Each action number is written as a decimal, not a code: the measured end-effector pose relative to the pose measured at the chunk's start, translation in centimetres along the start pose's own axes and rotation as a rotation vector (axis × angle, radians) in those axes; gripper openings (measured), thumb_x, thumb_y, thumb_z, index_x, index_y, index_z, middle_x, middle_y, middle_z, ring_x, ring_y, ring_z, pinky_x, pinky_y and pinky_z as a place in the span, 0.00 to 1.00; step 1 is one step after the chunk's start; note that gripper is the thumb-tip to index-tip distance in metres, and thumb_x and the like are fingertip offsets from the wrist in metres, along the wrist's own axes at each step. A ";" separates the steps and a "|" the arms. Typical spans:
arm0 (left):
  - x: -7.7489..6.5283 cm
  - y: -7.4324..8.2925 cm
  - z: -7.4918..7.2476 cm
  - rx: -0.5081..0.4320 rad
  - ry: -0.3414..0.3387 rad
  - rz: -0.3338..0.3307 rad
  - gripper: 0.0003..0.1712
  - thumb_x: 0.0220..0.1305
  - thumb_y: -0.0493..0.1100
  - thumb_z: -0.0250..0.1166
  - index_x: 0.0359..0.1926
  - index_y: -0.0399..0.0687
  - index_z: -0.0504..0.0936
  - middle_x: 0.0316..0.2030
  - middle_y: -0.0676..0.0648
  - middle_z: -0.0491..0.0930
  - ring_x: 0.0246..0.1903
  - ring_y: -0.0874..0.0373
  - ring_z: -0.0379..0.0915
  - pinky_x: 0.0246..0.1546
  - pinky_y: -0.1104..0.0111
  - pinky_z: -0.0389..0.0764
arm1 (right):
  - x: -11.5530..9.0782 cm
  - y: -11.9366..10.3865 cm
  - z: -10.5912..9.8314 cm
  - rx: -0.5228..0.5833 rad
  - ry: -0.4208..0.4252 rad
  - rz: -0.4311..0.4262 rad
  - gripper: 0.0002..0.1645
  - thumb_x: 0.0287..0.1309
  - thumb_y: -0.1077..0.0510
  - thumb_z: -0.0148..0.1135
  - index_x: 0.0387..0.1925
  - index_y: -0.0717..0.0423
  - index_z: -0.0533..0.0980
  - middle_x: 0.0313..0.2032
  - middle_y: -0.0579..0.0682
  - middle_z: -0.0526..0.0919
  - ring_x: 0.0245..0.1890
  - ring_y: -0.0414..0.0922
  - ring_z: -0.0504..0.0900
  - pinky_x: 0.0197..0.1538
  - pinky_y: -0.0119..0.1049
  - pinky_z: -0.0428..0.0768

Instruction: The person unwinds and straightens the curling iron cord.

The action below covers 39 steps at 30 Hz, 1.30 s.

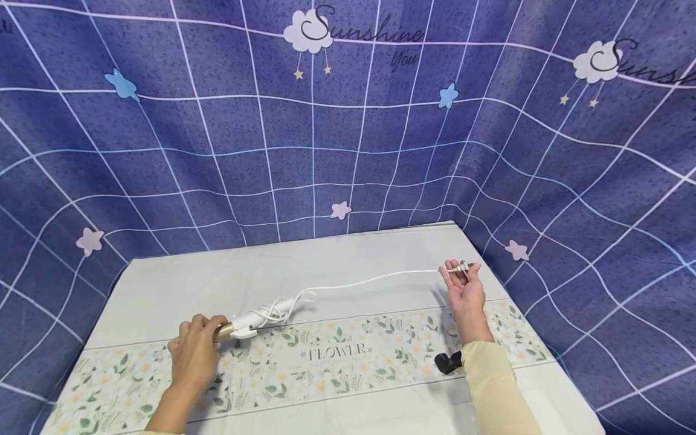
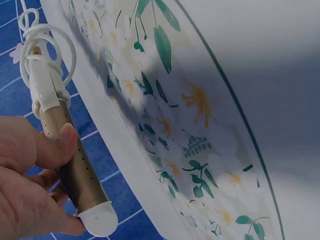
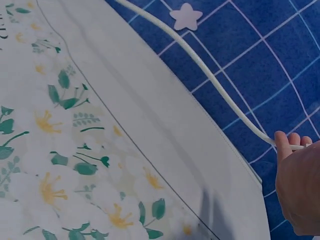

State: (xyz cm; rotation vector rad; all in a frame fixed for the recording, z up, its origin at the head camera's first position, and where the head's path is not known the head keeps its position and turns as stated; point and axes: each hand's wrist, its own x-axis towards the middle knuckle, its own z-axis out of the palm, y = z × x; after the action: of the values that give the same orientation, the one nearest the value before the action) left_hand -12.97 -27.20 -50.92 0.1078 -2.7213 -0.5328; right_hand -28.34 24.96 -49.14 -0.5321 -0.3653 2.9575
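Note:
A curling iron (image 1: 255, 320) with a white handle and a gold barrel is held above the table by my left hand (image 1: 194, 353). In the left wrist view, the thumb and fingers grip the perforated gold barrel (image 2: 86, 175) near its white tip. Loops of white cord (image 2: 65, 47) are wound about the handle. From there, a loose length of cord (image 1: 375, 280) stretches across to my right hand (image 1: 469, 299), which holds the plug end (image 1: 463, 267) between its fingers and thumb. In the right wrist view, the plug is mostly hidden behind the right hand (image 3: 301, 185).
Below lies a white table cover (image 1: 179, 284) with a flower-printed band lettered FLOWER. A blue-purple gridded curtain (image 1: 304, 133) with stars and clouds hangs behind and at the sides. A small black object (image 1: 448, 362) sits by the right wrist.

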 end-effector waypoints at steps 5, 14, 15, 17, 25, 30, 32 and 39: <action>0.1 -0.4 -0.4 0.032 0.005 -0.052 0.30 0.40 0.23 0.69 0.49 0.42 0.79 0.38 0.38 0.73 0.39 0.43 0.62 0.40 0.42 0.61 | 0.3 -0.8 -0.2 0.027 0.034 -0.049 0.26 0.62 0.43 0.49 0.51 0.60 0.66 0.44 0.60 0.75 0.69 0.49 0.60 0.69 0.46 0.58; 0.2 -0.7 -0.8 0.010 0.026 -0.107 0.30 0.39 0.22 0.69 0.49 0.42 0.79 0.38 0.35 0.73 0.39 0.41 0.63 0.37 0.41 0.62 | 0.4 -1.1 -1.5 -0.043 0.102 -0.015 0.26 0.64 0.44 0.47 0.54 0.58 0.65 0.44 0.60 0.77 0.65 0.50 0.66 0.70 0.45 0.56; 0.2 -0.7 -0.8 0.007 0.025 -0.112 0.30 0.40 0.23 0.69 0.49 0.42 0.79 0.39 0.35 0.73 0.39 0.41 0.63 0.37 0.42 0.62 | 0.4 -1.0 -1.8 -0.054 0.108 -0.012 0.26 0.64 0.44 0.48 0.55 0.57 0.65 0.42 0.60 0.77 0.63 0.50 0.68 0.70 0.45 0.56; 0.2 -0.5 -0.8 0.004 0.024 -0.120 0.30 0.41 0.23 0.69 0.49 0.42 0.79 0.39 0.35 0.73 0.39 0.41 0.64 0.37 0.42 0.62 | 0.5 -0.9 -2.2 -0.080 0.127 -0.014 0.26 0.63 0.44 0.48 0.56 0.57 0.65 0.41 0.59 0.79 0.60 0.50 0.71 0.70 0.45 0.57; 0.3 -0.2 -1.0 -0.006 0.017 -0.149 0.30 0.42 0.23 0.68 0.50 0.43 0.79 0.40 0.36 0.74 0.40 0.42 0.63 0.37 0.44 0.62 | 1.1 -0.3 -3.3 -0.133 0.159 -0.019 0.35 0.65 0.44 0.47 0.69 0.53 0.57 0.35 0.58 0.81 0.70 0.48 0.60 0.70 0.44 0.56; 0.4 -0.1 -0.9 -0.005 0.007 -0.178 0.30 0.43 0.24 0.68 0.51 0.44 0.79 0.40 0.36 0.73 0.41 0.41 0.64 0.38 0.43 0.62 | 1.5 -0.1 -3.5 -0.165 0.160 -0.028 0.38 0.65 0.44 0.47 0.72 0.52 0.53 0.35 0.57 0.80 0.71 0.48 0.57 0.71 0.44 0.55; 0.4 -0.1 -0.9 -0.005 0.002 -0.191 0.30 0.43 0.24 0.68 0.51 0.43 0.79 0.40 0.36 0.73 0.41 0.41 0.64 0.39 0.43 0.62 | 1.6 0.1 -3.6 -0.181 0.165 -0.037 0.36 0.65 0.44 0.47 0.70 0.52 0.56 0.36 0.56 0.79 0.71 0.48 0.58 0.70 0.44 0.56; 0.3 -0.1 -0.8 -0.006 -0.010 -0.217 0.30 0.44 0.24 0.68 0.52 0.43 0.79 0.40 0.36 0.73 0.42 0.40 0.64 0.40 0.41 0.62 | 1.9 0.3 -3.7 -0.175 0.196 -0.052 0.19 0.65 0.45 0.49 0.48 0.54 0.70 0.36 0.56 0.80 0.55 0.47 0.72 0.69 0.45 0.59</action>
State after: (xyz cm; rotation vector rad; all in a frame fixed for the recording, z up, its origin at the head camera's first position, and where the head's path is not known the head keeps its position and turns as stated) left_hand -13.00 -27.62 -50.18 0.4030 -2.7336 -0.6024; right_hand -28.87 25.77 -53.20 -0.8118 -0.6097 2.8068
